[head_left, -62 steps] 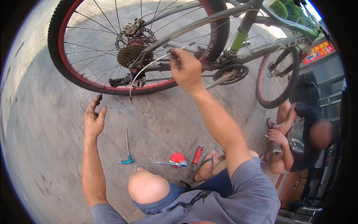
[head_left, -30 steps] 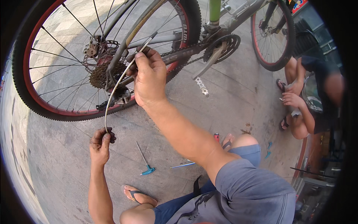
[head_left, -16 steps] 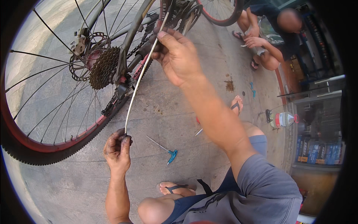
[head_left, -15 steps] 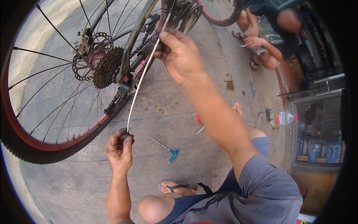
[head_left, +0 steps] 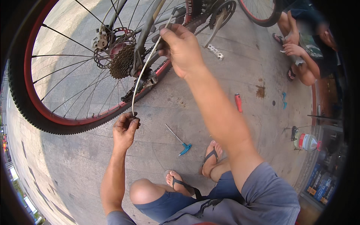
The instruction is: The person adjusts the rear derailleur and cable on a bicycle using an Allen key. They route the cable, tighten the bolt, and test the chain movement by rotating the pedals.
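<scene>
A thin white cable housing [head_left: 139, 78] stretches between my two hands in a slight bow. My left hand [head_left: 125, 132], its fingertips dark with grime, pinches the lower end, where a dark tip shows. Farther up, my right hand [head_left: 183, 48] grips the housing between thumb and fingers, and the upper end sticks out past them. Behind the housing is a bicycle's rear wheel [head_left: 56, 125] with a red rim, with its cassette [head_left: 122, 63] and rear derailleur [head_left: 150, 78] close by. My right fingers partly cover the bicycle frame, so I cannot tell whether they touch it.
On the paving lie a teal T-handle hex key [head_left: 184, 148], a red-handled screwdriver [head_left: 238, 103] and small blue tools [head_left: 284, 100]. The bicycle's crank arm [head_left: 215, 51] reaches toward the ground. A person [head_left: 309, 48] crouches at far right, near another wheel [head_left: 268, 17]. A plastic bottle [head_left: 307, 142] stands at right.
The view has shifted, so the bicycle and tools sit farther right in it. Both hands keep hold of the housing, now somewhat nearer each other. The red screwdriver shows clear of my right forearm.
</scene>
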`<move>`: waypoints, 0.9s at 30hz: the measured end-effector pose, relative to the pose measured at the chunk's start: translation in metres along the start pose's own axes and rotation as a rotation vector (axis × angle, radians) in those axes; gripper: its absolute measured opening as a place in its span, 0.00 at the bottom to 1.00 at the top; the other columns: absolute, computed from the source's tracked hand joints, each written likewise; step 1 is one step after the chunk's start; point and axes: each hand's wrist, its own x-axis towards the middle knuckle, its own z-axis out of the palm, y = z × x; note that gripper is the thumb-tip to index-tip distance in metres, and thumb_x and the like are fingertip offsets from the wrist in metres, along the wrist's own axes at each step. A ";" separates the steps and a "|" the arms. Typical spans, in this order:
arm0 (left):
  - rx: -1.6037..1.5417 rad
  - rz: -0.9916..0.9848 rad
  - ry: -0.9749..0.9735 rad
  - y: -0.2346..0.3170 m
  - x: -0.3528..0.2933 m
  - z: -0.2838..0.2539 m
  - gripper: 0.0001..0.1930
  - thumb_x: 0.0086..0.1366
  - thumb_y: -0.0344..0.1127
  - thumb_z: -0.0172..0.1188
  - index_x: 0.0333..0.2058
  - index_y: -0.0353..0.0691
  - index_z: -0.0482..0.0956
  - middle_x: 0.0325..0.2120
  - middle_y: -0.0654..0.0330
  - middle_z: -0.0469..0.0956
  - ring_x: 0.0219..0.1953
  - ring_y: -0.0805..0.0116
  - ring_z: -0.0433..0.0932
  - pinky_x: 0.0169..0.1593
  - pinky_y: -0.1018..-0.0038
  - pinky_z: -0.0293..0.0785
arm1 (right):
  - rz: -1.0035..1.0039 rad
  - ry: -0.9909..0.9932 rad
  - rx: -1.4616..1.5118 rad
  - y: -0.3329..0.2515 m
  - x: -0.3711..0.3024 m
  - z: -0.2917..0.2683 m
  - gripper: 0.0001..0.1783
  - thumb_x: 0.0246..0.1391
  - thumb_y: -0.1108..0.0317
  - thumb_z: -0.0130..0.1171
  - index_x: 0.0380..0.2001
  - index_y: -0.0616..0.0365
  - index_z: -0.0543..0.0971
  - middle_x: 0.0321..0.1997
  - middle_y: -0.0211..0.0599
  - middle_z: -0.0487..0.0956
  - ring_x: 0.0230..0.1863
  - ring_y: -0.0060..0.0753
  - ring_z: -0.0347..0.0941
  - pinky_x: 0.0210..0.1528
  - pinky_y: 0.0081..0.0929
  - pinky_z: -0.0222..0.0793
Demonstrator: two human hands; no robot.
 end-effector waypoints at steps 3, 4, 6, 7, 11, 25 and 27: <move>0.072 -0.013 -0.001 0.011 -0.009 -0.004 0.10 0.61 0.25 0.58 0.42 0.32 0.75 0.29 0.61 0.78 0.30 0.75 0.76 0.35 0.79 0.74 | 0.037 -0.041 0.013 -0.006 -0.006 -0.002 0.05 0.56 0.69 0.56 0.35 0.58 0.74 0.29 0.33 0.79 0.26 0.21 0.73 0.25 0.20 0.69; 0.073 -0.024 -0.016 0.007 -0.014 -0.008 0.10 0.62 0.25 0.57 0.43 0.32 0.75 0.30 0.61 0.78 0.30 0.75 0.76 0.36 0.79 0.74 | 0.003 -0.062 0.004 -0.003 -0.011 -0.005 0.07 0.55 0.71 0.55 0.34 0.64 0.74 0.27 0.33 0.78 0.24 0.21 0.73 0.23 0.21 0.69; 0.090 0.033 -0.062 0.001 -0.005 -0.013 0.09 0.63 0.28 0.57 0.41 0.32 0.77 0.30 0.61 0.78 0.31 0.75 0.77 0.36 0.78 0.75 | 0.085 -0.149 -0.082 0.001 -0.016 -0.009 0.05 0.55 0.71 0.55 0.32 0.63 0.74 0.26 0.33 0.78 0.24 0.21 0.73 0.23 0.20 0.69; 0.113 0.062 -0.087 -0.005 -0.002 -0.012 0.08 0.63 0.28 0.57 0.40 0.31 0.77 0.30 0.61 0.78 0.31 0.75 0.77 0.36 0.78 0.76 | 0.128 -0.186 -0.089 0.009 -0.018 -0.012 0.05 0.55 0.71 0.55 0.31 0.63 0.74 0.26 0.32 0.78 0.23 0.21 0.72 0.24 0.21 0.69; 0.143 0.084 -0.111 -0.038 -0.001 -0.006 0.09 0.65 0.31 0.56 0.39 0.30 0.77 0.29 0.60 0.78 0.30 0.74 0.77 0.36 0.77 0.76 | 0.118 -0.224 -0.232 0.026 -0.018 -0.017 0.08 0.55 0.70 0.56 0.34 0.64 0.75 0.26 0.32 0.78 0.24 0.21 0.73 0.25 0.20 0.70; -0.057 0.118 -0.129 -0.067 0.015 0.003 0.11 0.66 0.34 0.56 0.41 0.32 0.76 0.29 0.59 0.79 0.30 0.72 0.78 0.36 0.75 0.77 | 0.007 -0.204 -0.364 0.026 -0.022 0.004 0.09 0.55 0.69 0.55 0.35 0.65 0.75 0.27 0.35 0.78 0.24 0.24 0.74 0.23 0.21 0.70; -0.065 0.116 -0.141 -0.066 0.013 0.004 0.11 0.66 0.34 0.56 0.41 0.32 0.76 0.29 0.59 0.79 0.30 0.72 0.78 0.35 0.75 0.77 | 0.054 -0.221 -0.393 0.022 -0.021 0.002 0.10 0.57 0.70 0.54 0.38 0.66 0.74 0.30 0.34 0.78 0.27 0.22 0.74 0.27 0.20 0.71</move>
